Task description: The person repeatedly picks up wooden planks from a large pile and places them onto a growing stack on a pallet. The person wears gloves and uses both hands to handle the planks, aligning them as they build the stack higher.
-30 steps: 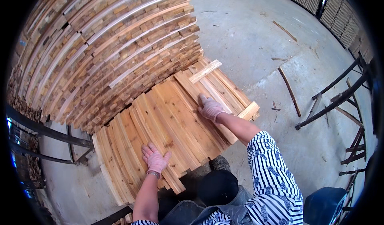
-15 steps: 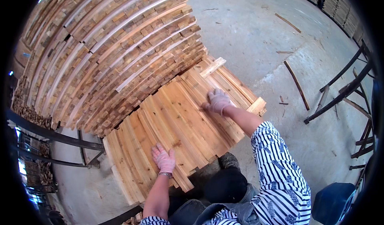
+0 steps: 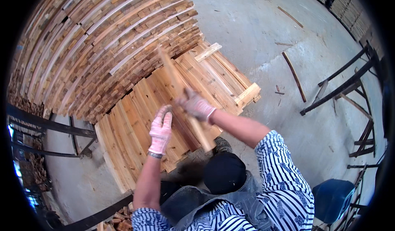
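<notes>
A long narrow wooden board [image 3: 201, 133], smeared by motion, is gripped by my right hand [image 3: 198, 107] near its middle. It is tilted up over a layer of boards [image 3: 133, 138] lying side by side in front of me. My left hand [image 3: 160, 131] is just left of the lifted board, its fingers stretched out and nothing seen in them. Both hands wear pale pinkish gloves. Two short wood strips, a far one [image 3: 208, 52] and a nearer one [image 3: 248, 93], lie across the right end of the layer.
A tall stack of boards [image 3: 107, 46] rises behind the layer at the left. Dark metal frames stand at the left [image 3: 53, 128] and right [image 3: 341, 91]. Loose sticks [image 3: 294, 77] lie on the concrete floor. A dark blue container [image 3: 334, 200] sits at lower right.
My right hand has moved left and now holds a raised board. My left hand has come up off the boards towards it. The view has shifted slightly.
</notes>
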Demonstrator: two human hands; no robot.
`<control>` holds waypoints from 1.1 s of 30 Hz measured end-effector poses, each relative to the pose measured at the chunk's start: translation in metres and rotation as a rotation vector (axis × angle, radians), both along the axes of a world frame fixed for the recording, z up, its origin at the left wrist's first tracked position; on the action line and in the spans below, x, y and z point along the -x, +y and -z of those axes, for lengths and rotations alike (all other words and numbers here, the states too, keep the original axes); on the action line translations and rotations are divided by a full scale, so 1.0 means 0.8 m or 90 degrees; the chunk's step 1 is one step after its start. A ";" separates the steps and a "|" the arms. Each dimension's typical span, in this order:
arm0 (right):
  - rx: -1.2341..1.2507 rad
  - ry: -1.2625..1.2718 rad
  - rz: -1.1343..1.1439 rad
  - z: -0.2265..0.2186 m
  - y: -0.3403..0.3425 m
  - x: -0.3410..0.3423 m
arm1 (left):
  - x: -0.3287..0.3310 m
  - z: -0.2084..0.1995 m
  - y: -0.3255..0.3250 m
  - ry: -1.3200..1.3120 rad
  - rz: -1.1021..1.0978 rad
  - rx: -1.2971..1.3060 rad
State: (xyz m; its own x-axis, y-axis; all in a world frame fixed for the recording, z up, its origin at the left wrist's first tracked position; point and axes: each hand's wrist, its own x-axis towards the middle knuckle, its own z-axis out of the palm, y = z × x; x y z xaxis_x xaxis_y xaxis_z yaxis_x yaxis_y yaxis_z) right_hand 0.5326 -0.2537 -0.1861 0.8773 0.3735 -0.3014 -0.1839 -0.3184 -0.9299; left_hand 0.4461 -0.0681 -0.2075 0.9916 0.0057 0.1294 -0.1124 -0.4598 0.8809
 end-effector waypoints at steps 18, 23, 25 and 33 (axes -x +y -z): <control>0.437 -0.562 -0.230 0.166 -0.113 -0.109 | 0.088 0.047 0.039 0.320 0.029 -0.520; 0.679 -0.469 -0.249 0.155 -0.118 -0.112 | 0.148 -0.078 -0.046 0.355 0.073 -0.248; 0.920 -0.531 -0.415 0.138 -0.112 -0.116 | 0.210 -0.094 -0.083 -0.021 -0.098 -0.217; 0.596 -0.809 -0.343 0.138 0.008 -0.018 | 0.542 -0.102 -0.177 0.031 -0.438 0.627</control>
State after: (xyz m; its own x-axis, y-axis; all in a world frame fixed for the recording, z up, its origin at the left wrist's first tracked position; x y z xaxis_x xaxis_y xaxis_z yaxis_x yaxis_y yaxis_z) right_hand 0.5468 -0.2474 -0.2962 0.5624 0.8080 0.1756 0.7972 -0.5862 0.1442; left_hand 0.0124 -0.2096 -0.1262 0.7454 0.6116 -0.2652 -0.0650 0.4625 0.8842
